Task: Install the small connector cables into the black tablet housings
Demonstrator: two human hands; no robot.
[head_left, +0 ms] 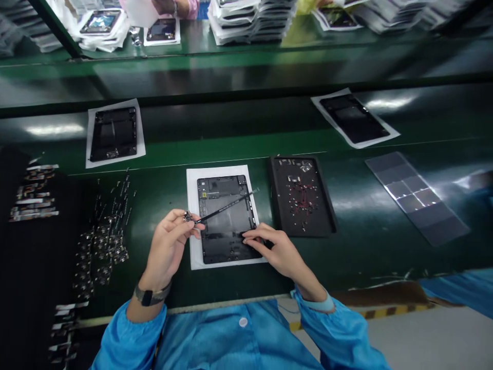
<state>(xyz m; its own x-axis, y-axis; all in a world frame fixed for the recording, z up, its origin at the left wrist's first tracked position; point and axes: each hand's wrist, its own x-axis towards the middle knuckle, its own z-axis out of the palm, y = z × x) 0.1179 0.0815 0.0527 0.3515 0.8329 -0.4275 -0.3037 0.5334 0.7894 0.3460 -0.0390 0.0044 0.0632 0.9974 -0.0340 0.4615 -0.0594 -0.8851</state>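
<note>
A black tablet back cover [221, 249] lies inner side up on a white sheet [195, 252] in front of me. My left hand [168, 240] pinches a small circuit board [188, 216] with a long black flex cable [225, 207], which slants up to the right across the cover. Over the cover's lower right part is my right hand [279, 250], its thumb and fingertips brought together. Whether anything tiny sits between those fingertips I cannot make out.
Right of the cover stands a black tray [283, 216] of small wired parts. More small boards with cables [102, 241] lie at left. Two other covers [114, 133] [352, 118] rest on sheets farther back. A clear plastic sheet [416, 198] lies right. Another person's hand [164, 6] shows beyond the shelf.
</note>
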